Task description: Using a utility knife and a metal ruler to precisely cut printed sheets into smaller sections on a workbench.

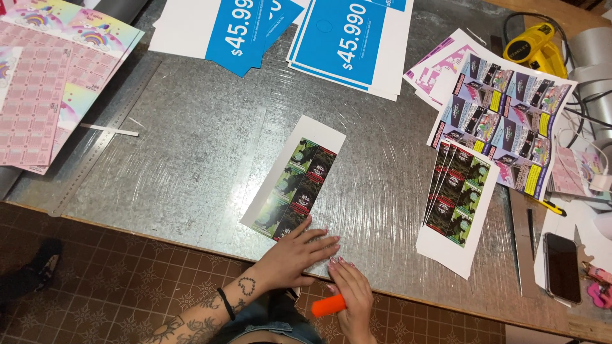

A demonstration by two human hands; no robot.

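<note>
Your left hand (pixel 294 255) lies flat, open, on the white printed sheet (pixel 294 178) at centre; your right hand (pixel 352 294) grips an orange cutter (pixel 327 306).

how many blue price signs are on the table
3 at least: one at top centre-left, another half-hidden beneath it, a third at top centre. A fourth corner shows further back; more may be stacked.

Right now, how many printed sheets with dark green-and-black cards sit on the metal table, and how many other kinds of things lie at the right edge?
Green-and-black card sheets: 2, one under the left hand at, one stack at
Yellow heat gun: 1
Phone: 1
Orange tool in the right hand: 1
Total: 5
</note>
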